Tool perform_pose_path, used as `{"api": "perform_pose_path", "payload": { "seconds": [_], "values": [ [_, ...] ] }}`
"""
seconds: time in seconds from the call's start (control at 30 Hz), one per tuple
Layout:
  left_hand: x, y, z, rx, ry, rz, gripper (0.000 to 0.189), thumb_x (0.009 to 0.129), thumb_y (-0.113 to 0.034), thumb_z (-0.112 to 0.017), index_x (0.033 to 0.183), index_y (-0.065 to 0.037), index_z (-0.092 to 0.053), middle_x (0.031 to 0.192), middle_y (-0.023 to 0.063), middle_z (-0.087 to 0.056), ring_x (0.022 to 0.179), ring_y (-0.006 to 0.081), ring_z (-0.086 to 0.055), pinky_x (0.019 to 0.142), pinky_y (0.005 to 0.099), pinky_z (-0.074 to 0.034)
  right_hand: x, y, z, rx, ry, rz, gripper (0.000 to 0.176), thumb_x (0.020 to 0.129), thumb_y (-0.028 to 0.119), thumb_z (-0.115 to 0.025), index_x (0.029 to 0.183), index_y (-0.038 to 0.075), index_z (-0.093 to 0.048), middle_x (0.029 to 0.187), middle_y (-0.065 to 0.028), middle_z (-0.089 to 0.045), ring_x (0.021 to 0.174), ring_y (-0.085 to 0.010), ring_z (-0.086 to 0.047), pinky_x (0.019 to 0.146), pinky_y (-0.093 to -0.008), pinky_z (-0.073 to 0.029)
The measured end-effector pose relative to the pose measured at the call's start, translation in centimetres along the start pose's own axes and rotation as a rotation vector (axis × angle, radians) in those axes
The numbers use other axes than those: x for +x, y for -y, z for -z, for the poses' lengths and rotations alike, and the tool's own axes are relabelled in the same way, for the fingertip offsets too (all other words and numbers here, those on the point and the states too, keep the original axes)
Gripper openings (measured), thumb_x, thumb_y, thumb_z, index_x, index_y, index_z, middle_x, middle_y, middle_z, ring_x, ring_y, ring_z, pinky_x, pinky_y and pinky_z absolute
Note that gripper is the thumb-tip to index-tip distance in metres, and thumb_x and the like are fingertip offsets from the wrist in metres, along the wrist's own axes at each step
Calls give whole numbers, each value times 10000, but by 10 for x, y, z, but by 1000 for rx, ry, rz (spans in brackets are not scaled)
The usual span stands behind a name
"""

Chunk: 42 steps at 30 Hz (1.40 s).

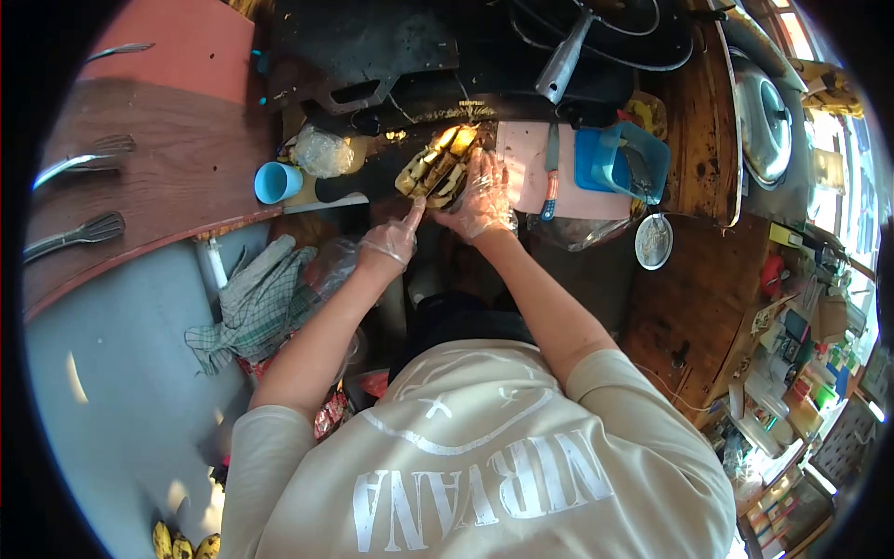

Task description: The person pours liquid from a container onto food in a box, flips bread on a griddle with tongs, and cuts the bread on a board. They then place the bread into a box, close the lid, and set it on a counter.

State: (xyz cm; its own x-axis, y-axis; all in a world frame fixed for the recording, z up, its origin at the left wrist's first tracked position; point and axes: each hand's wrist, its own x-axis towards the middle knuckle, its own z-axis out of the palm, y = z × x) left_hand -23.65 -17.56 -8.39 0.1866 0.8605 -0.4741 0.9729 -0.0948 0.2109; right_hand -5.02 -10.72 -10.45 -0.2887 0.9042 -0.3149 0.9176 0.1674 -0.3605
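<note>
A yellow-brown filled pastry (434,175), divided into pieces with dark filling between them, lies at the counter's front edge. My right hand (480,197), in a clear plastic glove, grips its right side, fingers stretched along it and thumb at the near end. My left hand (393,240), gloved too, points its index finger at the pastry's near end and seems to touch it; the other fingers are curled, with nothing visible in them. Beside my right hand is a pink cutting board (521,168) bearing a knife (551,172) with a red and blue handle.
Blue plastic containers (633,158) stand right of the board, and a small strainer (654,242) hangs below them. A blue cup (277,184) and a plastic-wrapped bundle (322,152) sit left. Behind is a black stove top (372,56) with a pan handle (565,61). Whisks (88,233) lie far left.
</note>
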Motion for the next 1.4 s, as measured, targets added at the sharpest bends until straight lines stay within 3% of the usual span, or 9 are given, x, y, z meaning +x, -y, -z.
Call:
{"api": "perform_pose_path", "payload": {
  "seconds": [0.47, 0.8, 0.87, 1.0, 1.03, 1.13, 1.17, 1.27, 1.4],
  "values": [
    [-12, 9, -15, -45, -133, -45, 742, 879, -151, -583, 1541, -248, -262, 882, 207, -674, 766, 371, -698, 652, 483, -574, 1, 4, 6, 16, -17, 14, 1296, 681, 651, -745, 1516, -102, -100, 1570, -261, -214, 1499, -373, -138, 1226, -497, -51],
    [-87, 32, -12, 19, -56, 48, 663, 892, -105, -554, 1497, -296, -362, 836, 205, -686, 728, 386, -694, 662, 510, -561, -3, -2, 10, 28, -80, 80, 1288, 686, 631, -766, 1522, -87, -100, 1579, -236, -210, 1496, -376, -143, 1221, -522, -55],
    [-95, 35, -12, 10, -109, 26, 624, 904, -117, -558, 1481, -287, -394, 807, 199, -681, 717, 383, -691, 650, 512, -554, -9, 9, 42, -31, 65, 12, 1286, 675, 639, -769, 1526, -72, -117, 1577, -217, -233, 1495, -365, -153, 1221, -517, -69],
    [-113, 31, -6, -132, -342, 17, 523, 940, -160, -572, 1443, -256, -466, 741, 189, -661, 661, 374, -673, 595, 510, -528, 5, -8, 64, 101, -74, 88, 992, 780, 531, -696, 1490, -38, -300, 1513, -207, -387, 1429, -332, -335, 1195, -465, -216],
    [-117, 30, -7, -134, -349, 17, 523, 940, -160, -572, 1443, -256, -466, 741, 189, -661, 661, 374, -673, 595, 510, -528, 10, -13, 62, 71, -182, 128, 738, 863, 369, -614, 1474, 27, -378, 1464, -193, -462, 1365, -322, -437, 1146, -452, -318],
    [-124, 26, -11, -147, -419, 56, 512, 948, -187, -588, 1445, -234, -469, 716, 189, -651, 621, 366, -657, 562, 506, -513, 50, -20, 61, -16, -110, 151, 647, 895, 243, -564, 1494, 90, -370, 1434, -170, -504, 1304, -315, -510, 1085, -441, -400],
    [-125, 22, -11, -179, -384, 91, 516, 948, -179, -583, 1447, -226, -465, 719, 188, -652, 616, 368, -655, 554, 502, -513, 62, -23, 53, -100, -146, 169, 554, 904, 178, -534, 1447, 115, -444, 1297, -154, -617, 1153, -310, -629, 959, -425, -506],
    [-126, 15, -15, -222, -345, 136, 523, 946, -165, -575, 1453, -216, -455, 724, 189, -654, 617, 374, -656, 551, 499, -515, 90, -21, 46, -236, 35, 188, 444, 904, 193, -547, 1338, 102, -544, 1152, -148, -685, 1023, -315, -686, 862, -425, -553],
    [-125, 12, -13, -220, -359, 147, 535, 945, -150, -561, 1461, -214, -439, 741, 191, -661, 653, 389, -668, 564, 503, -525, 86, -31, 28, -133, -89, 138, 299, 907, 170, -538, 1181, 92, -630, 1054, -154, -706, 953, -321, -703, 810, -417, -567]
  ]
}}
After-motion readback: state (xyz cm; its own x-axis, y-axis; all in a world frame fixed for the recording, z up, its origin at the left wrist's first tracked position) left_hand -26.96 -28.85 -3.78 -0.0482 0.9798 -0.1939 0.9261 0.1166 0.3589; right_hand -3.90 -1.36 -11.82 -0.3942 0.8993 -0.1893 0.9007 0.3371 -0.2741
